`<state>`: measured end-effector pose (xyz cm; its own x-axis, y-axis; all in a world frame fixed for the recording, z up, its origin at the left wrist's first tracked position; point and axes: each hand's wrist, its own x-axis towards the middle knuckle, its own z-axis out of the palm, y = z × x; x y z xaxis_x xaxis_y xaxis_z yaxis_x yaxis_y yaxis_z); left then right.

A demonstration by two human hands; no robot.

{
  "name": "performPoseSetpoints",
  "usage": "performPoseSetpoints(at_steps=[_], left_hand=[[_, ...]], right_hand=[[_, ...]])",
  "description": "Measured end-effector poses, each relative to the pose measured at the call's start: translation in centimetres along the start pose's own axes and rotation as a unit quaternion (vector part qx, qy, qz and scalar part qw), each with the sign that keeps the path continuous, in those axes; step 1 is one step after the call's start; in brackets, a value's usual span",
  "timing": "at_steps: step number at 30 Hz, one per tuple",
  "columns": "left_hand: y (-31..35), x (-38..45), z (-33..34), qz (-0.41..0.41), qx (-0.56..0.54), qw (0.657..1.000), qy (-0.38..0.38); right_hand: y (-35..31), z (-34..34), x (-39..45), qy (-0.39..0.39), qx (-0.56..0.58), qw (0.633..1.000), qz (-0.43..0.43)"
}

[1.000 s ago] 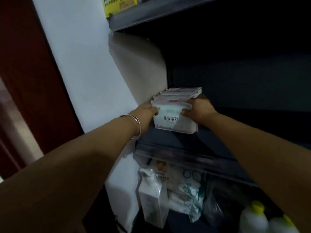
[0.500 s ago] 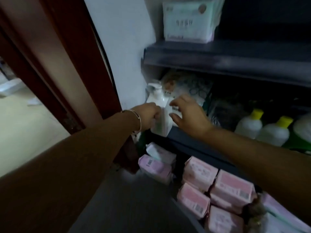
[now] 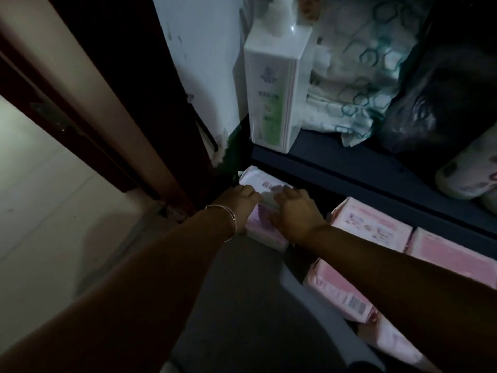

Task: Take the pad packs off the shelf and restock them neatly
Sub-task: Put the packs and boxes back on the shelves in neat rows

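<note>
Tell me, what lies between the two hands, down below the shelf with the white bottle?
In the head view, a pale pad pack lies between the left hand and right hand.
</note>
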<state>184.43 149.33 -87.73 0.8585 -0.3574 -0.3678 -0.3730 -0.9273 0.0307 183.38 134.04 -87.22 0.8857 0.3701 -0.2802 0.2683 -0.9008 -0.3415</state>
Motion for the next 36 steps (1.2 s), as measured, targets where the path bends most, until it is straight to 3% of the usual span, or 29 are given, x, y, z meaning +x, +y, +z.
performPoseSetpoints(at_steps=[5,8,12,18,26,29,36], left_hand=[[0.2,0.5,1.8,-0.042,0.025,0.999,-0.016],[0.5,0.8,2.8,-0.026,0.104,0.991,0.074],[0.7,1.3,4.1,0.025,0.1,0.986,0.13],[-0.4,1.5,2.1,0.032,0.036,0.997,-0.066],[-0.8,0.2,-0.7,0.044,0.057,0.983,-0.167],[-0.8,-1.1,-3.3,0.019,0.016,0.975,-0.219],[1.8,-7.5,-13.5,0.022,0.122,0.979,-0.161]], right_hand=[[0.8,1.6,2.3,0.003,0.005,0.998,0.062],[1.2,2.0,3.2,0.008,0.002,0.997,0.083],[1.6,2.7,4.3,0.009,-0.032,0.994,0.108],[1.5,3.0,5.4,-0.006,-0.052,0.988,0.147],[-0.1,1.5,3.9,-0.012,-0.011,0.995,0.095],[-0.9,-1.2,1.5,-0.001,0.031,0.997,0.069],[-1.4,-11.2,-5.2,0.061,0.059,0.996,0.026]])
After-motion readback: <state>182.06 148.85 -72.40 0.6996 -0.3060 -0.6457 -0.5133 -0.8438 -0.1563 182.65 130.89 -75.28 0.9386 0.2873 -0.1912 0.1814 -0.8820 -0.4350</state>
